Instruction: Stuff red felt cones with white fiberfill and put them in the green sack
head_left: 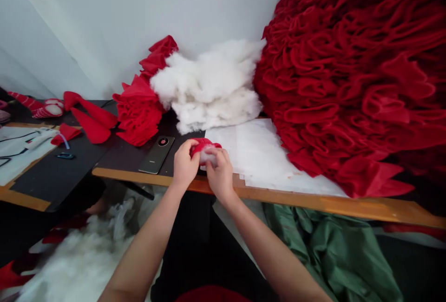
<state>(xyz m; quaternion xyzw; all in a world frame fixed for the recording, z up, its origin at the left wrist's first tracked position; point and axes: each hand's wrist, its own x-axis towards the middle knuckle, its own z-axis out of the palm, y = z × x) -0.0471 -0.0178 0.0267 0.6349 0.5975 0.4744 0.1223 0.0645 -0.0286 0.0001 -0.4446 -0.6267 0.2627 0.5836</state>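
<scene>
My left hand (186,163) is closed round the left side of a small red fabric piece (201,144), over the table's front edge. White stuffing (208,154) shows at the opening of the piece. With bent fingers, my right hand (220,167) pinches this stuffing at the right side of the opening. A dark phone (156,154) lies flat just left of my hands. Behind them rises a heap of white stuffing (212,83).
A huge pile of red fabric pieces (341,83) fills the right side, beside white sheets (251,153). Smaller red stacks (139,111) and stuffed red shapes (91,125) are at left. Below the table (313,202) are more stuffing (80,260) and green fabric (341,251).
</scene>
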